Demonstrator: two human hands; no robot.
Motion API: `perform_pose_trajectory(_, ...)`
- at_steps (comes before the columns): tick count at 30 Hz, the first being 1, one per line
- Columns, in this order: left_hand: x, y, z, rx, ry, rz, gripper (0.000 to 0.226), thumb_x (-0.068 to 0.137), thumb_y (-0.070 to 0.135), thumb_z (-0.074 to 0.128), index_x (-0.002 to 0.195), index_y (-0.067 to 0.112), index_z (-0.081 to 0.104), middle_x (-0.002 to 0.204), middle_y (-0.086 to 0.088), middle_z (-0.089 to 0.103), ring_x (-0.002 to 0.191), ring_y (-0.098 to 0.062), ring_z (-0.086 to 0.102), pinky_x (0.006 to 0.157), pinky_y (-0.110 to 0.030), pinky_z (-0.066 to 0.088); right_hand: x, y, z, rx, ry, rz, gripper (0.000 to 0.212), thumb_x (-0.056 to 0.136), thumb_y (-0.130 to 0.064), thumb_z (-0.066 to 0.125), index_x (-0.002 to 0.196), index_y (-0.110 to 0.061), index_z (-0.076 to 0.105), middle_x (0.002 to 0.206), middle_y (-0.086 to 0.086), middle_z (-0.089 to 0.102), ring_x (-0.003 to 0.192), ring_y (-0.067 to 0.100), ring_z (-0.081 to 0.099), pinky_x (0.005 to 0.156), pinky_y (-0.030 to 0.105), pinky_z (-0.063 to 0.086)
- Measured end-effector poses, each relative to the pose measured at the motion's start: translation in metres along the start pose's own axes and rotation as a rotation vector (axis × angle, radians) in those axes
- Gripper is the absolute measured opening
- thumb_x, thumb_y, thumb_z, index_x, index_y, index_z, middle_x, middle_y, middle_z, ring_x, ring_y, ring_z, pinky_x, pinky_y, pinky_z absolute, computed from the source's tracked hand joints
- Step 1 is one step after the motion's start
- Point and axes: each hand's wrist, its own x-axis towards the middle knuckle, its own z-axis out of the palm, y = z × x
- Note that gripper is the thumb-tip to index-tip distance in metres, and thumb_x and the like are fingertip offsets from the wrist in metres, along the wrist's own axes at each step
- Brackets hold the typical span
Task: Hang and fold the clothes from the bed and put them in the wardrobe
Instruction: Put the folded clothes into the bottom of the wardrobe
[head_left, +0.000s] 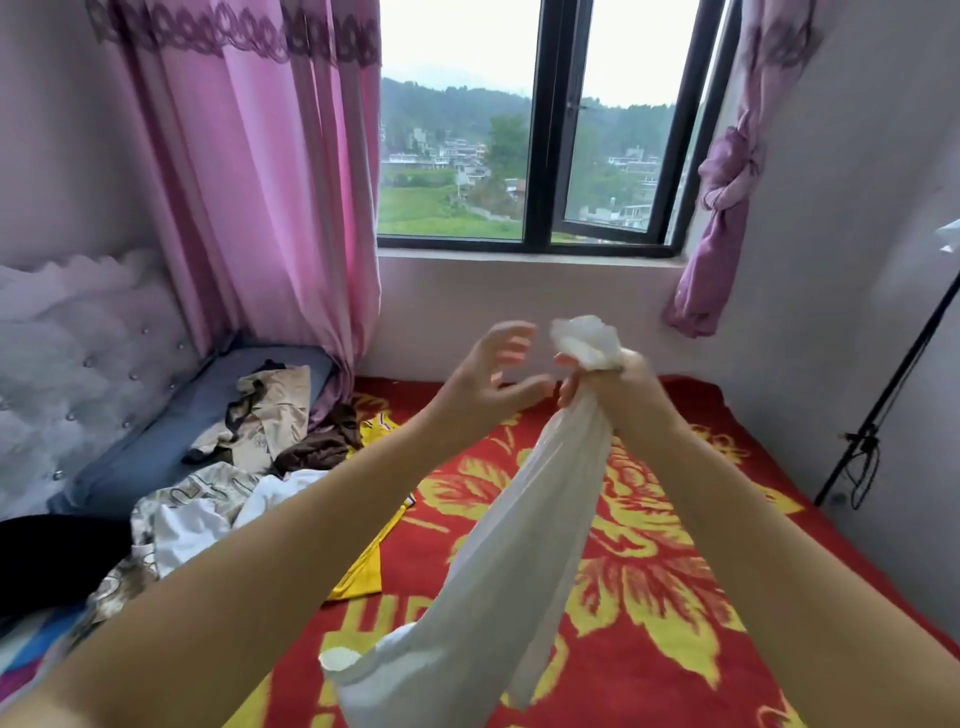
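My right hand (618, 387) grips a white garment (524, 519) bunched near its top, held up above the bed; a tuft sticks out over the fist and the rest hangs down toward me. My left hand (493, 371) hovers just left of it with fingers spread, holding nothing. A heap of clothes (218, 499) lies on the bed's left side: a beige piece (270, 410), a brown one (322, 447), a patterned one, a white one and a yellow shirt (366, 566).
The bed carries a red blanket with yellow flowers (649, 545) and a padded headboard (78, 364) at left. Pink curtains (260, 208) flank a window (545, 156) ahead. A black stand (872, 431) leans by the right wall. No wardrobe is in view.
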Motion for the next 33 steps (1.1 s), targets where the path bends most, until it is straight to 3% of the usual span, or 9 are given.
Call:
perform_pose_trajectory(3,-0.047,-0.059,0.003,0.059,-0.328,-0.234,0.072,0.073,0.041,0.077,0.133,0.032,0.038,0.125,0.001,0.051,0.118,-0.008,0.050,0.098,-0.019,0.042,0.012,-0.017,-0.011,0.240,0.022,-0.035,0.014,0.092,-0.001,0.046,0.092,-0.001,0.060,0.056,0.005,0.062,0.051,0.018,0.060,0.052,0.030,0.053)
perform_pose_trajectory(6,-0.094,-0.116,0.025,0.331,-0.596,-0.387,0.030,0.091,0.023,0.064,0.119,0.011,0.059,0.106,0.003,0.058,0.101,-0.008,0.053,0.080,-0.014,0.047,0.028,-0.026,-0.019,0.226,0.136,-0.077,0.023,0.096,0.002,0.040,0.094,-0.003,0.062,0.059,0.006,0.065,0.054,0.020,0.063,0.056,0.030,0.055)
perform_pose_trajectory(8,-0.104,-0.145,0.027,0.537,-0.525,-0.463,0.029,0.098,0.029,0.052,0.092,0.005,0.066,0.093,-0.006,0.068,0.086,-0.016,0.059,0.066,-0.018,0.045,0.033,-0.023,-0.027,0.144,0.232,-0.078,0.023,0.096,-0.001,0.041,0.093,-0.006,0.063,0.059,0.003,0.066,0.053,0.019,0.064,0.055,0.030,0.055)
perform_pose_trajectory(11,-0.093,-0.154,0.005,0.430,-0.301,-0.566,0.039,0.101,0.025,0.043,0.069,0.011,0.059,0.082,-0.010,0.072,0.073,-0.016,0.067,0.081,-0.035,0.054,0.034,-0.006,-0.047,0.102,0.367,-0.035,0.023,0.097,-0.005,0.041,0.089,-0.008,0.063,0.056,0.000,0.066,0.051,0.016,0.064,0.057,0.031,0.055)
perform_pose_trajectory(14,-0.075,-0.139,-0.018,0.303,-0.214,-0.510,0.030,0.101,0.019,0.044,0.077,0.010,0.059,0.085,-0.011,0.072,0.078,-0.017,0.069,0.086,-0.041,0.054,0.026,0.010,-0.054,0.138,0.371,0.045,0.024,0.098,-0.008,0.040,0.089,-0.008,0.062,0.055,0.001,0.066,0.051,0.015,0.064,0.060,0.032,0.053)
perform_pose_trajectory(17,-0.070,-0.120,0.005,0.301,-0.429,-0.464,0.014,0.097,0.025,0.054,0.103,0.014,0.062,0.100,-0.003,0.068,0.089,-0.012,0.066,0.085,-0.030,0.055,0.017,0.003,-0.034,0.163,0.217,0.046,0.024,0.099,-0.006,0.039,0.091,-0.007,0.062,0.057,0.002,0.066,0.051,0.017,0.064,0.055,0.029,0.054)
perform_pose_trajectory(22,-0.064,-0.091,0.090,0.236,-0.491,-0.360,0.075,0.087,0.045,0.065,0.149,0.026,0.027,0.149,0.005,0.037,0.135,-0.013,0.037,0.109,-0.029,0.035,0.011,-0.045,0.000,0.149,0.066,-0.066,0.026,0.098,0.002,0.037,0.093,-0.005,0.061,0.066,0.008,0.069,0.060,0.022,0.068,0.061,0.032,0.056)
perform_pose_trajectory(27,-0.037,-0.071,0.118,0.174,-0.317,-0.329,0.057,0.093,0.036,0.057,0.142,0.012,0.040,0.136,-0.004,0.052,0.122,-0.024,0.051,0.100,-0.036,0.045,0.002,-0.055,0.013,0.135,0.039,-0.093,0.026,0.098,0.002,0.036,0.096,-0.006,0.060,0.071,0.006,0.071,0.071,0.022,0.070,0.079,0.040,0.053)
perform_pose_trajectory(33,-0.043,-0.111,0.097,0.192,-0.147,-0.422,0.030,0.095,0.028,0.047,0.114,0.008,0.059,0.108,-0.006,0.065,0.098,-0.022,0.062,0.085,-0.038,0.053,0.006,-0.057,-0.006,0.132,0.168,-0.154,0.026,0.098,0.000,0.037,0.098,-0.007,0.062,0.074,0.006,0.072,0.075,0.024,0.071,0.071,0.038,0.057)
